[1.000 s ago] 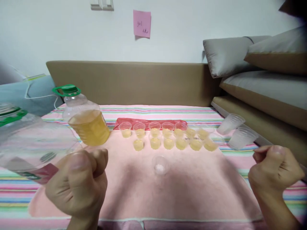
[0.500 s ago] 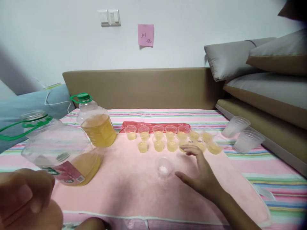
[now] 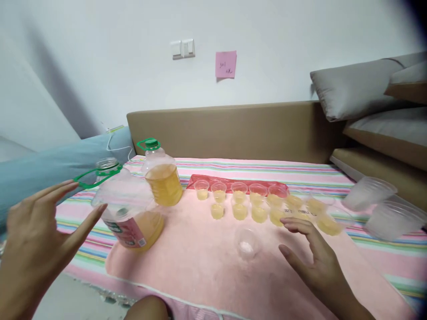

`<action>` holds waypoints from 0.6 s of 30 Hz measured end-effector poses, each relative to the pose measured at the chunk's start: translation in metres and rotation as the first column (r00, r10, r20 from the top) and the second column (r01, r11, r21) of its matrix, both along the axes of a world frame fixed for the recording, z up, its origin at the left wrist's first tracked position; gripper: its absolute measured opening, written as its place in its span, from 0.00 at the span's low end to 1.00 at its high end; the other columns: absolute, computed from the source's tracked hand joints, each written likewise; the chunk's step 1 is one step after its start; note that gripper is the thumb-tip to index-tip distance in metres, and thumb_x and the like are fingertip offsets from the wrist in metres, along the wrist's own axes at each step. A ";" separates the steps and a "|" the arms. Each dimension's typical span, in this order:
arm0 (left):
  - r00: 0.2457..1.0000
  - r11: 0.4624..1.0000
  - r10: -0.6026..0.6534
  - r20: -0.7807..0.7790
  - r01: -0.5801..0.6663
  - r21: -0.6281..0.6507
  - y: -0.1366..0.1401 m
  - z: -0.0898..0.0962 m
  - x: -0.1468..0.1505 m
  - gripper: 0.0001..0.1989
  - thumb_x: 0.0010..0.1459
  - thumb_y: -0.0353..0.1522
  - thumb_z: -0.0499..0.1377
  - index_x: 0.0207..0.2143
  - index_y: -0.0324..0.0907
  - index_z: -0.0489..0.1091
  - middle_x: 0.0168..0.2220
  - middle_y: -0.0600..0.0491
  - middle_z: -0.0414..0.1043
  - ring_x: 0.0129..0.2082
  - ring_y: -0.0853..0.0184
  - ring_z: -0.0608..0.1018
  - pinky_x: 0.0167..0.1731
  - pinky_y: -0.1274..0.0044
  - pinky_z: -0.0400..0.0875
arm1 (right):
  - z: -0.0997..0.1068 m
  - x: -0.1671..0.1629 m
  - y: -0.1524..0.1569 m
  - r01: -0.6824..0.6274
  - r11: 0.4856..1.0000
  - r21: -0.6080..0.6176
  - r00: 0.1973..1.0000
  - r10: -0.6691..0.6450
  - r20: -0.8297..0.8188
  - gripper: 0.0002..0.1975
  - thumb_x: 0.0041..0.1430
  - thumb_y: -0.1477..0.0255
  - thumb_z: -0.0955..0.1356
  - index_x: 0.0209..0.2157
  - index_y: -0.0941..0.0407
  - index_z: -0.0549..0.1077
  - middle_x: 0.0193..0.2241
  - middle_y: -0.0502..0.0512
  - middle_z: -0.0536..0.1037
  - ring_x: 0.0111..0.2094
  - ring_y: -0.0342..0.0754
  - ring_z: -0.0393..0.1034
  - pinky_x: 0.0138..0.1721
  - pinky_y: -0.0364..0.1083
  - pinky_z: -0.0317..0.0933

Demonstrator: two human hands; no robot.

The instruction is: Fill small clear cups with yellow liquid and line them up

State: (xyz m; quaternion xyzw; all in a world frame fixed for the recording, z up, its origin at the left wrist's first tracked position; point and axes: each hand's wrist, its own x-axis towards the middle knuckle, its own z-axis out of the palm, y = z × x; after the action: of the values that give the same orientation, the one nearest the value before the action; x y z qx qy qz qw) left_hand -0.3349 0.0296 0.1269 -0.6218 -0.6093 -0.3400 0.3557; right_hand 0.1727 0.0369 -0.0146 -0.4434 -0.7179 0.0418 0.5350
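Note:
My left hand point(image 3: 36, 238) is open with fingers spread, just left of an uncapped plastic jug point(image 3: 128, 209) that has a green handle ring and a little yellow liquid at the bottom. A second jug point(image 3: 162, 175) with a green cap stands behind it, about half full. My right hand point(image 3: 312, 258) hovers open above the pink towel point(image 3: 200, 266), right of an empty clear cup point(image 3: 247, 242). Two rows of small cups point(image 3: 256, 202) holding yellow liquid stand beyond it.
Stacks of empty clear cups point(image 3: 378, 204) lie on their sides at the right. A red bag point(image 3: 233, 182) lies behind the cup rows. Brown cushions point(image 3: 233, 131) back the striped cloth; grey pillows point(image 3: 353, 89) sit at the right. A blue pillow point(image 3: 50, 162) lies at the left.
Both hands have opened from fists. The left hand rose toward the uncapped jug; the right hand came in over the towel near the empty cup. The view has shifted left.

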 end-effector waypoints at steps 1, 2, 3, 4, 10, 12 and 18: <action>0.998 1.000 0.013 -0.064 -0.013 0.002 0.001 0.003 0.000 0.33 0.68 0.48 0.56 0.63 0.32 0.65 0.60 0.37 0.71 0.64 0.45 0.71 0.67 0.55 0.62 | 0.000 0.000 0.000 0.010 1.000 0.009 1.000 -0.010 0.015 0.16 0.76 0.54 0.69 0.52 0.52 0.70 0.52 0.52 0.73 0.53 0.51 0.69 0.52 0.47 0.61; 0.993 1.000 0.020 -0.120 -0.021 -0.003 0.002 0.007 0.000 0.31 0.69 0.47 0.55 0.63 0.31 0.66 0.59 0.37 0.72 0.63 0.46 0.72 0.67 0.57 0.63 | 0.000 0.000 -0.001 0.017 1.000 0.016 1.000 -0.017 0.027 0.16 0.76 0.54 0.69 0.51 0.52 0.71 0.51 0.52 0.73 0.52 0.51 0.69 0.52 0.46 0.62; 0.986 1.000 0.023 -0.164 -0.026 -0.017 0.002 0.012 0.000 0.29 0.71 0.46 0.54 0.61 0.31 0.67 0.57 0.39 0.73 0.62 0.49 0.74 0.65 0.58 0.65 | 0.000 0.000 -0.001 0.023 0.999 0.024 0.999 -0.024 0.034 0.16 0.77 0.54 0.68 0.51 0.52 0.71 0.51 0.52 0.73 0.52 0.50 0.69 0.51 0.46 0.62; 0.980 0.999 0.023 -0.198 -0.032 -0.041 0.003 0.016 0.000 0.26 0.71 0.45 0.53 0.59 0.33 0.69 0.55 0.41 0.75 0.59 0.51 0.75 0.64 0.59 0.67 | 0.000 0.001 -0.002 0.028 0.999 0.030 0.999 -0.029 0.041 0.16 0.77 0.54 0.68 0.51 0.52 0.71 0.50 0.51 0.73 0.51 0.50 0.70 0.51 0.46 0.62; 0.943 0.986 -0.046 -0.329 -0.011 -0.169 0.011 0.046 0.001 0.23 0.73 0.48 0.48 0.42 0.38 0.72 0.43 0.46 0.76 0.46 0.56 0.76 0.52 0.66 0.70 | -0.001 0.005 -0.001 0.035 0.998 0.059 0.999 -0.036 0.022 0.15 0.77 0.55 0.68 0.49 0.53 0.72 0.49 0.51 0.74 0.50 0.51 0.70 0.51 0.46 0.61; 0.938 0.972 -0.113 -0.328 0.036 -0.232 0.016 0.052 0.005 0.19 0.72 0.46 0.51 0.37 0.41 0.69 0.37 0.52 0.73 0.40 0.61 0.74 0.45 0.73 0.68 | -0.001 0.005 -0.001 0.036 0.997 0.064 0.999 -0.037 0.014 0.14 0.77 0.56 0.68 0.48 0.53 0.72 0.49 0.51 0.74 0.50 0.51 0.70 0.51 0.46 0.61; 0.995 0.940 -0.094 -0.027 0.080 -0.331 0.023 0.063 0.027 0.23 0.63 0.40 0.66 0.25 0.43 0.56 0.23 0.63 0.52 0.23 0.73 0.58 0.27 0.83 0.51 | 0.003 0.006 -0.003 0.054 0.997 0.058 0.999 -0.054 -0.004 0.11 0.78 0.60 0.67 0.46 0.53 0.73 0.43 0.49 0.75 0.44 0.48 0.71 0.45 0.43 0.62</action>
State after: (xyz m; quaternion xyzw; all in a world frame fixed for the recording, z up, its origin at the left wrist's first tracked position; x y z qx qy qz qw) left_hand -0.3082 0.0531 0.1895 -0.7058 -0.6220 -0.2355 0.2440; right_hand 0.1787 0.0341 -0.0113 -0.4467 -0.7059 0.0070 0.5496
